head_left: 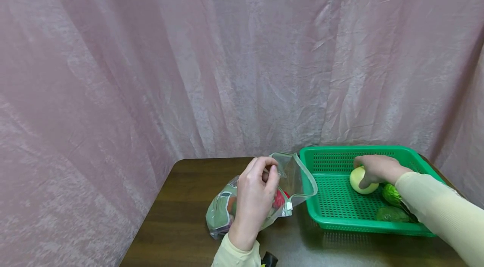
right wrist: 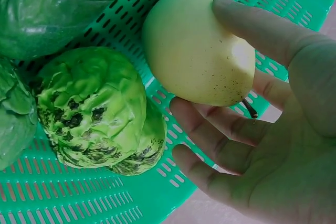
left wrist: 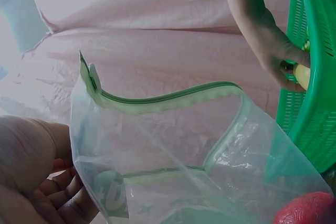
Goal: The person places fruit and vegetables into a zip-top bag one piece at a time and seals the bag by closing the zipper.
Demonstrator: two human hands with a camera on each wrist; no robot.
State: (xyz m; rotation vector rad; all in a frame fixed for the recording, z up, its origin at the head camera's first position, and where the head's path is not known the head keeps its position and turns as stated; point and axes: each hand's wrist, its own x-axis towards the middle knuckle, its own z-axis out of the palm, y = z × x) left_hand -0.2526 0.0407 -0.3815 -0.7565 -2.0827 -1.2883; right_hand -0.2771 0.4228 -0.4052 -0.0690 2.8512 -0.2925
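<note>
My left hand (head_left: 255, 191) grips the side of a clear zip bag (head_left: 223, 212) with a green-edged mouth, which gapes toward the basket. Inside the bag lie a red item (left wrist: 307, 211) and other items, partly hidden by the hand and the printed plastic. Over the green basket (head_left: 340, 225), my right hand (head_left: 380, 169) holds a pale yellow pear (right wrist: 197, 51) with a dark stem, thumb on one side and fingers curled around the other. Bright green, wrinkled, dark-spotted produce (right wrist: 92, 108) sits beside the pear.
A dark green, smooth vegetable (head_left: 392, 214) lies at the basket's near right. Both bag and basket stand on a brown wooden table (head_left: 166, 221). Pink curtains (head_left: 242, 61) hang behind it. A small black object (head_left: 269, 259) shows at the left wrist.
</note>
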